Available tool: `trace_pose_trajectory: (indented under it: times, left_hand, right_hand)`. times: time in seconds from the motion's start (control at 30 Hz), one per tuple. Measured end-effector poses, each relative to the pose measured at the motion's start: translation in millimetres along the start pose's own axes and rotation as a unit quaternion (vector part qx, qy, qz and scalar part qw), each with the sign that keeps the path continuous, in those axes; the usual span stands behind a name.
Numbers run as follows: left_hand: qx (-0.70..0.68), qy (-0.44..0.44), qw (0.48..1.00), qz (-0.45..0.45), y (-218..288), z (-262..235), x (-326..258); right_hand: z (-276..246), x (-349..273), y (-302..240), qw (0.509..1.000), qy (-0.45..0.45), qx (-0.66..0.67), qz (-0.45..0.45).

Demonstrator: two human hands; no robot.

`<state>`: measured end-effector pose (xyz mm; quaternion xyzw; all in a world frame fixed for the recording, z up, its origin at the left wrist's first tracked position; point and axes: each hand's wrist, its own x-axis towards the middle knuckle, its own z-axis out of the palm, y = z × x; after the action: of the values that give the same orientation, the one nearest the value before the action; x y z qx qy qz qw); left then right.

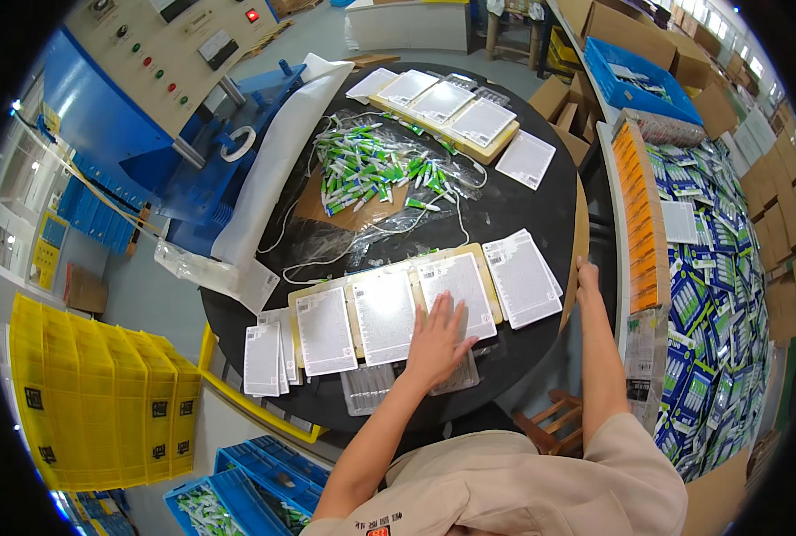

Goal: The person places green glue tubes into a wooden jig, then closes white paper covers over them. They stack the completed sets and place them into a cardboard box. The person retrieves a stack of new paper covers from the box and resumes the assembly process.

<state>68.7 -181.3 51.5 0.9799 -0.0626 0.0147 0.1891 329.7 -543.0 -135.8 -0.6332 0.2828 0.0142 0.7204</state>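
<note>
My left hand [440,337] lies flat, fingers spread, on a white printed card [456,295] at the right end of a tan tray [490,275] that carries three such cards side by side. Clear plastic blister pieces [368,388] lie just below the tray, by my wrist. My right hand [587,278] rests on the right edge of the round black table [523,210], fingers curled over the rim, holding nothing. Between the hands lies a loose stack of white cards [523,279]. A heap of small green-and-white tubes [376,168] sits on a plastic sheet at the table's middle.
A second tan tray with cards [444,107] is at the table's far side. A blue machine with a control panel [157,98] stands left. Yellow crates [103,402] and blue crates [255,487] sit lower left; packaged goods [702,295] and cardboard boxes [630,36] fill the right.
</note>
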Motion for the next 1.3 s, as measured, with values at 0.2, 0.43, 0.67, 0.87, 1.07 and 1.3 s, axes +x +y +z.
trace_pose_trajectory:
  times: [0.2, 0.43, 0.67, 0.87, 1.07, 1.3]
  left_hand:
    - [-0.209, 0.338, 0.898, -0.19, -42, -50, -114]
    - [-0.472, 0.544, 0.308, -0.622, -152, 14, -300]
    - [-0.75, 0.336, 0.062, -0.566, -155, 104, -312]
    - [-0.865, 0.353, 0.094, -0.343, -136, 83, -279]
    - [-0.791, 0.429, 0.28, -0.335, -259, 51, -287]
    - [-0.755, 0.381, 0.292, -0.447, -404, -28, -279]
  right_hand:
    - [-6, -96, 59, 0.995, 0.094, 0.005, 0.022]
    - [-26, -317, 31, 0.814, -0.5, -0.263, 0.133]
    - [68, -233, -104, 0.461, -0.144, -0.62, -0.618]
    - [123, -278, -68, 0.284, -0.358, -0.632, -0.626]
    - [124, -339, -73, 0.442, -0.291, -0.496, -0.689]
    - [174, -362, -26, 0.354, -0.313, -0.58, -0.664]
